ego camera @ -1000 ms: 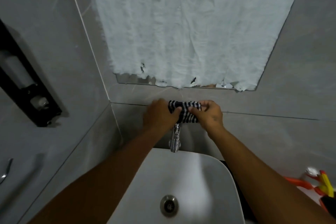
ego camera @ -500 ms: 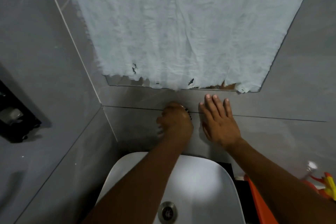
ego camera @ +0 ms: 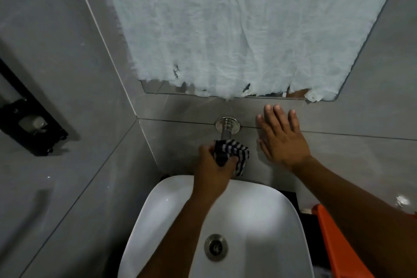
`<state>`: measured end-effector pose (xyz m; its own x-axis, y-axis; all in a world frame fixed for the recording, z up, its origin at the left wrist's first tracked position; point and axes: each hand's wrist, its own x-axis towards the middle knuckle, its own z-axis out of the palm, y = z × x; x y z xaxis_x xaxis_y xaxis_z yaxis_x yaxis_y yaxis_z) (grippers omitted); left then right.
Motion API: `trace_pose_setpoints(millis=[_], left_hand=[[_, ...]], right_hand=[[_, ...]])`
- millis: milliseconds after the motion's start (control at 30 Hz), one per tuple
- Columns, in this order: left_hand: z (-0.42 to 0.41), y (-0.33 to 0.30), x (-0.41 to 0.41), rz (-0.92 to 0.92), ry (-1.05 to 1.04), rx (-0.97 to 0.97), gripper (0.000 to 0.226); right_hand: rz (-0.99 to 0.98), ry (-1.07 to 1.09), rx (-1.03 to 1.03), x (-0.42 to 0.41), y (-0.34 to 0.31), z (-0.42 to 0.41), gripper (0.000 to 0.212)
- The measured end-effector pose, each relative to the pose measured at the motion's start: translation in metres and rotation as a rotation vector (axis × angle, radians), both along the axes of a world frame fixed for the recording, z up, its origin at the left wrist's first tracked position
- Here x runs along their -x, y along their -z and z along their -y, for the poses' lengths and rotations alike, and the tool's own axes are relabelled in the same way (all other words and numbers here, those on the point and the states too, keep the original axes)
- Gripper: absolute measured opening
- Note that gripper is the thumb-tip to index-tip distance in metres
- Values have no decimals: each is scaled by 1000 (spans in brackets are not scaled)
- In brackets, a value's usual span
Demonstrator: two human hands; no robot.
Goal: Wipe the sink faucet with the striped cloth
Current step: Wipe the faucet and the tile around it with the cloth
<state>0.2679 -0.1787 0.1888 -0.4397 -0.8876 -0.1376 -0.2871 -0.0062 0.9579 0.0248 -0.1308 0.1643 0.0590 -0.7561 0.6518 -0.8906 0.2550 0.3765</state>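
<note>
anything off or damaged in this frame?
Yes: the mirror is almost wholly covered by ragged white paper, torn along its bottom edge, so only a thin strip of glass shows. Otherwise normal: left hand grips the cloth on the faucet; right hand lies flat on the wall.

The sink [ego camera: 158, 221] stands below the back wall [ego camera: 185, 146], and its drain [ego camera: 215, 247] lies in the middle of the basin. The faucet [ego camera: 226, 130] comes out of the back wall above the sink. The left hand [ego camera: 211, 170] holds the striped cloth [ego camera: 230, 153] around the front part of the faucet. The right hand [ego camera: 282, 140] lies flat on the wall, just right of the faucet. The mirror [ego camera: 158, 88] hangs above the faucet.
</note>
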Motion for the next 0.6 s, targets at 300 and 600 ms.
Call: trace_pose_setpoints(millis=[300,600], left_hand=[[-32,24,-13,-31,-97,310,65],[-12,24,-22,-374,154,-281,24]], right_hand=[[29,32,-11,-7,0,2,81],[-44,14,-5,7,6,3,79]])
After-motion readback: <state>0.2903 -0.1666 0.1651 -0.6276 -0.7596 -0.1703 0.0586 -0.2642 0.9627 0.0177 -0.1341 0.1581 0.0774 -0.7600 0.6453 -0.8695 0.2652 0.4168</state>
